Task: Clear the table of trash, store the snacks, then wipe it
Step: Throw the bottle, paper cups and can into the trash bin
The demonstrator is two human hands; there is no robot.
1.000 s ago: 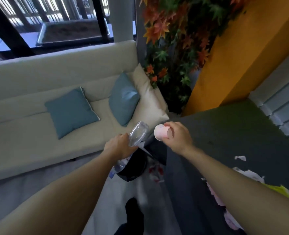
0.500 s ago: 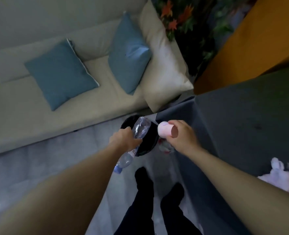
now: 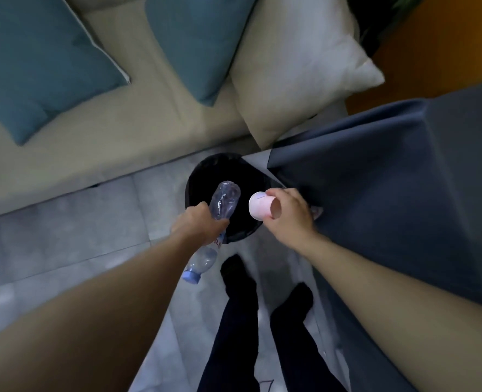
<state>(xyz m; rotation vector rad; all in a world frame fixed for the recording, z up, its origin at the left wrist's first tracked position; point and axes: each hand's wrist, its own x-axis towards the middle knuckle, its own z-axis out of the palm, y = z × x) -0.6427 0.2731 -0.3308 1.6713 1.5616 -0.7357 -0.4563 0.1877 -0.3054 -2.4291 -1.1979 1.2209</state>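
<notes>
This looks like a lounge or living room. A long beige sofa (image 3: 138, 131) carries two teal cushions (image 3: 36, 60) and a cream pillow (image 3: 296, 66). Before it lies a grey tiled floor (image 3: 64, 227), where a black waste bin (image 3: 203, 171) stands beside a table (image 3: 404, 179) draped in dark cloth. An orange wall (image 3: 446, 46) rises behind.

The grey tiled floor (image 3: 64, 222) carries a black bin (image 3: 206, 166), which stands between the sofa (image 3: 149, 123) and the cloth-draped bench (image 3: 404, 179). Two dark-socked feet (image 3: 237, 274) stand just beside the bin.
</notes>
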